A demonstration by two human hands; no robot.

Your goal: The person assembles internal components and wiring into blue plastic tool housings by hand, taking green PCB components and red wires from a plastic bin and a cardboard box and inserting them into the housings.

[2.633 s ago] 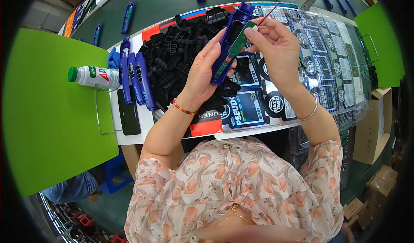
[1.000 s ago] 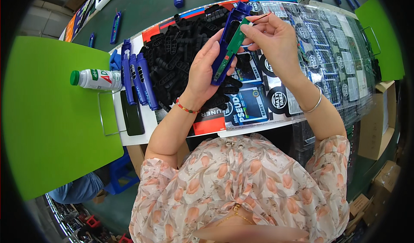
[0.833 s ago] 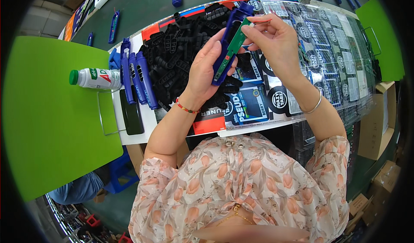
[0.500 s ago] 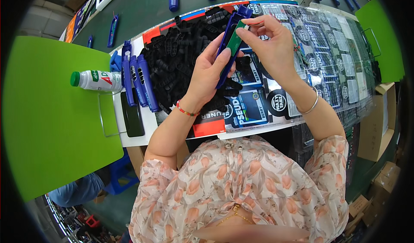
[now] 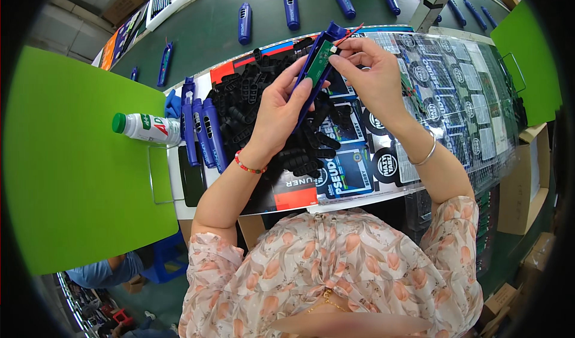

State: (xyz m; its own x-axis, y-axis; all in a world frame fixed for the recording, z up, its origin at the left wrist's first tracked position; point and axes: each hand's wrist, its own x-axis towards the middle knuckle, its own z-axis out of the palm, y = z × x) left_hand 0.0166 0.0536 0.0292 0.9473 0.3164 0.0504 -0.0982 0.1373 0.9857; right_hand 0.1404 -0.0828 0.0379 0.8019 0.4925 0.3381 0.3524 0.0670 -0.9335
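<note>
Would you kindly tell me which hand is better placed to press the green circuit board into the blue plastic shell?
Probably the right hand: its fingertips already pinch the green circuit board, while the left hand cradles the blue plastic shell.

A factory assembly line: a dark green conveyor belt point(image 5: 209, 32) at twelve o'clock carries evenly spaced blue plastic housings point(image 5: 291, 8), a heap of black plastic parts point(image 5: 251, 101) fills the workbench centre, green partition boards point(image 5: 72, 176) stand at nine and two o'clock, and cardboard boxes point(image 5: 518, 188) sit at four.
</note>
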